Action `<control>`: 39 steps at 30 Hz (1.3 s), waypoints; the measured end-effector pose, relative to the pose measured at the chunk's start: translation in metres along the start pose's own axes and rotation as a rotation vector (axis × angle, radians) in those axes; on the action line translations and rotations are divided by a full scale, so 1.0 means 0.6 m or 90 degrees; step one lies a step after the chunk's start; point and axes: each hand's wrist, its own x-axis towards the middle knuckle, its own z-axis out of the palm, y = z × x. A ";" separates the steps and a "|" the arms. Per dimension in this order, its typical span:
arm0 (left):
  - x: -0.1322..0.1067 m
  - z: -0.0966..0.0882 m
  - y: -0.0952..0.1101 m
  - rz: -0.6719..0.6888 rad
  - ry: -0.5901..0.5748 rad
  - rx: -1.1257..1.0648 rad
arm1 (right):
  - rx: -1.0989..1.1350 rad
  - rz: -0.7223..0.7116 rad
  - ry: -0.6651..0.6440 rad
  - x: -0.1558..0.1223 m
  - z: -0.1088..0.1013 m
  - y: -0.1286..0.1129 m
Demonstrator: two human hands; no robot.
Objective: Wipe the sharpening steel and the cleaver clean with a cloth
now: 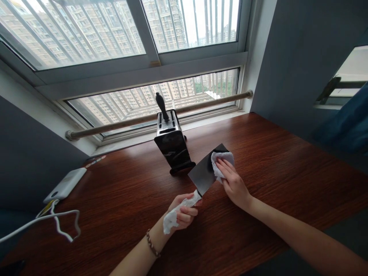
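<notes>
My left hand (184,212) is closed round the handle of a cleaver, with a white tissue (171,220) wrapped about the grip. The cleaver's broad grey blade (202,174) points up and to the right, above the wooden table. Against the far right part of the blade, my right hand (234,186) presses a folded white cloth or paper towel (227,157), fingers bent over it. Just beyond the blade stands a black knife block (174,147). One dark handle (161,105) sticks up from its slotted top.
The reddish-brown table (120,199) reaches to the window sill. At its left edge lie a white power strip or box (66,184) and a loose white cable (67,212). A metal rail (201,105) crosses the window. Blue fabric (345,119) hangs at the right.
</notes>
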 end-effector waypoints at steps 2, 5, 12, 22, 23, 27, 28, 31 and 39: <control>0.000 -0.003 0.001 -0.004 0.008 0.006 | 0.006 -0.008 -0.021 -0.002 0.002 0.000; 0.002 -0.006 0.003 -0.004 0.033 -0.001 | 0.037 -0.092 -0.146 -0.008 0.008 -0.012; 0.002 -0.006 0.007 -0.043 0.034 -0.023 | 0.025 -0.197 -0.282 -0.007 0.014 -0.026; -0.003 -0.004 0.001 -0.070 0.002 -0.057 | -0.116 -0.036 -0.018 0.019 -0.022 0.043; -0.003 -0.004 0.000 -0.067 -0.004 -0.059 | -0.121 -0.020 0.001 0.020 -0.023 0.050; -0.002 -0.007 -0.002 -0.027 -0.025 -0.056 | -0.065 0.045 0.056 0.018 -0.018 0.074; -0.003 -0.008 -0.002 -0.016 -0.027 -0.054 | -0.026 0.076 0.067 0.017 -0.015 0.080; -0.003 -0.010 -0.001 0.014 -0.030 -0.040 | 0.148 0.238 0.098 0.011 -0.003 0.101; 0.002 -0.005 0.003 0.055 -0.007 0.010 | 0.294 0.351 0.289 0.007 -0.002 0.101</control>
